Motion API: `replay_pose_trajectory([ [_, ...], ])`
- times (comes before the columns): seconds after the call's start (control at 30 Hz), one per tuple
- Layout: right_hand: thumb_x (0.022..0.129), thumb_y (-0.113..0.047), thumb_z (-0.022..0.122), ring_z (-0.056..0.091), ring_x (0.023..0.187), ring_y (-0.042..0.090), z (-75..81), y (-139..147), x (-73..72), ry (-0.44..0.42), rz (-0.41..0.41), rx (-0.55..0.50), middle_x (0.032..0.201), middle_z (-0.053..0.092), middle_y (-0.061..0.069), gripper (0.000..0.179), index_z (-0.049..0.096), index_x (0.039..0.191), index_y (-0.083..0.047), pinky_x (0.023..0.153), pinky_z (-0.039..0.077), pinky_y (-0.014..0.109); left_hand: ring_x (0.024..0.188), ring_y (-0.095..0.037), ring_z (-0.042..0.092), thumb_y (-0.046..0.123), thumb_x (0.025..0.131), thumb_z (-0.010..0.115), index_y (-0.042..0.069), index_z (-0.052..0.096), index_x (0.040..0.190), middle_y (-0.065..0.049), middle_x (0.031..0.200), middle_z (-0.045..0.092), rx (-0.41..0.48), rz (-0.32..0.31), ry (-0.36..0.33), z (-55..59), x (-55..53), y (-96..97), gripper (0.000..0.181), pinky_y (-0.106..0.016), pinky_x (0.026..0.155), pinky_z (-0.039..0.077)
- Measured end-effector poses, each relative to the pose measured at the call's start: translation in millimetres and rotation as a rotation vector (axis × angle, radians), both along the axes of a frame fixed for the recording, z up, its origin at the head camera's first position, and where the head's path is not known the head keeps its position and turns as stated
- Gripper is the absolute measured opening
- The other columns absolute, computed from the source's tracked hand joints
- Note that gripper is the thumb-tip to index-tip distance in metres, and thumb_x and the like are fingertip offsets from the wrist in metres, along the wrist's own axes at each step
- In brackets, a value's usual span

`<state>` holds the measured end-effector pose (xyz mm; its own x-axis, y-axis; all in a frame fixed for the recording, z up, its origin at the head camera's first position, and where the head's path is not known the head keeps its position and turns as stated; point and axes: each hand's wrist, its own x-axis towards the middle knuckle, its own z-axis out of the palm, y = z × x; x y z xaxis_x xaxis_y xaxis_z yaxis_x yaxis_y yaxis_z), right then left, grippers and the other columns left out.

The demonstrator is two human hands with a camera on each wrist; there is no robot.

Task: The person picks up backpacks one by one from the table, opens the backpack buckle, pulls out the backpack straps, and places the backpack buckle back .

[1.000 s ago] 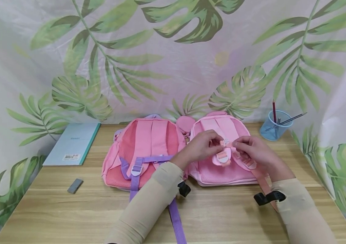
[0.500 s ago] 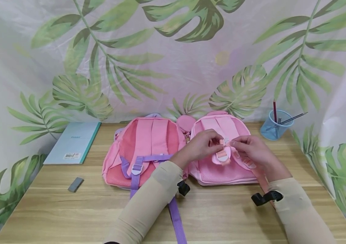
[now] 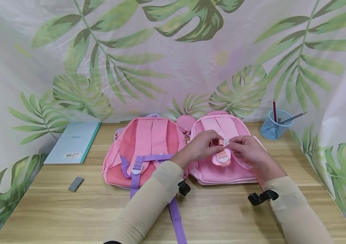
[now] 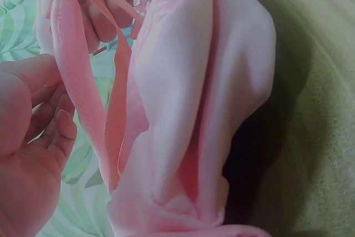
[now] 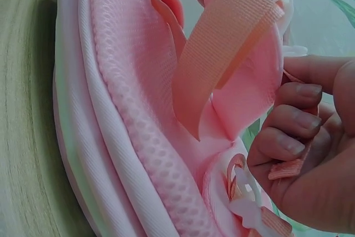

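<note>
Very little writing is showing here. The teal notebook [image 3: 73,142] lying on the bench [image 3: 69,210] is carrying a short line of pale print near the middle of its cover, but from the head view it is too small to read; it may be a brand or title word. Near the cover's lower edge a white barcode sticker [image 3: 71,155] is showing, with bars and tiny digits that are not coming through legibly. Nothing readable is appearing in either wrist view.
</note>
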<state>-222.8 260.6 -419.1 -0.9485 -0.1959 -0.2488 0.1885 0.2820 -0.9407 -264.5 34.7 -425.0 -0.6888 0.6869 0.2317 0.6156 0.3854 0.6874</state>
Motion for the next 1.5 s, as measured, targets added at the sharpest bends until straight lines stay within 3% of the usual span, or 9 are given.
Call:
replay_pose_trajectory([
  [0.27,0.112,-0.023,0.058,0.048,0.060,0.007,1.7,8.7,0.9,0.014,0.014,0.093,0.075,0.055,-0.004,0.033,0.067,0.124,0.007,0.052,0.041,0.022,0.106,-0.017,0.067,0.017,0.101,0.077,0.005,0.076,0.119,-0.008,0.113,0.075,-0.011,0.010,0.001,-2.4,-1.7,1.2,0.021,-0.020,0.095,0.052],
  [0.4,0.112,-0.022,0.059,0.051,0.062,0.008,3.0,16.0,3.0,0.035,0.046,0.107,0.077,0.058,-0.002,0.038,0.063,0.128,0.011,0.055,0.047,0.024,0.102,-0.017,0.065,0.015,0.101,0.078,0.004,0.076,0.119,-0.009,0.110,0.074,0.007,0.009,-0.015,-3.3,-2.1,1.1,0.022,-0.019,0.090,0.051],
  [0.73,0.111,-0.019,0.060,0.050,0.064,0.008,7.9,8.3,2.9,0.054,0.050,0.124,0.076,0.056,-0.005,0.036,0.065,0.128,0.012,0.057,0.046,0.024,0.097,-0.015,0.062,0.014,0.100,0.078,0.004,0.075,0.113,-0.008,0.106,0.071,0.009,0.011,-0.027,-2.2,-2.4,0.5,0.016,-0.017,0.085,0.049],
  [0.93,0.115,-0.035,0.052,0.043,0.060,0.011,6.5,5.1,1.7,0.018,0.031,0.083,0.073,0.049,-0.002,0.040,0.061,0.093,-0.003,0.055,0.039,0.025,0.099,-0.014,0.063,0.016,0.101,0.078,0.006,0.075,0.111,-0.007,0.108,0.073,-0.021,0.012,-0.017,-1.4,-2.1,1.0,0.015,-0.019,0.089,0.050],
  [1.03,0.114,-0.041,0.055,0.041,0.060,0.010,6.8,4.2,1.7,0.028,0.042,0.111,0.069,0.046,-0.003,0.044,0.059,0.087,-0.007,0.055,0.037,0.025,0.099,-0.013,0.063,0.018,0.101,0.078,0.007,0.075,0.112,-0.006,0.108,0.072,-0.046,0.011,-0.011,-0.8,-2.1,1.1,0.016,-0.019,0.090,0.050],
  [1.23,0.113,-0.029,0.058,0.039,0.057,0.009,6.7,2.0,2.9,0.067,0.072,0.173,0.066,0.043,-0.004,0.037,0.061,0.089,-0.001,0.051,0.033,0.025,0.095,-0.012,0.060,0.018,0.100,0.078,0.006,0.075,0.114,-0.006,0.104,0.069,-0.080,-0.020,0.031,0.4,-2.4,2.3,0.018,-0.017,0.084,0.048],
  [1.5,0.111,-0.018,0.057,0.040,0.061,0.006,2.4,-3.3,2.9,0.045,-0.007,0.114,0.065,0.043,-0.008,0.028,0.067,0.091,0.000,0.055,0.036,0.021,0.095,-0.012,0.059,0.019,0.100,0.077,0.006,0.073,0.109,-0.006,0.101,0.068,-0.077,-0.031,0.034,-0.6,-3.1,3.5,0.016,-0.016,0.083,0.046],
])
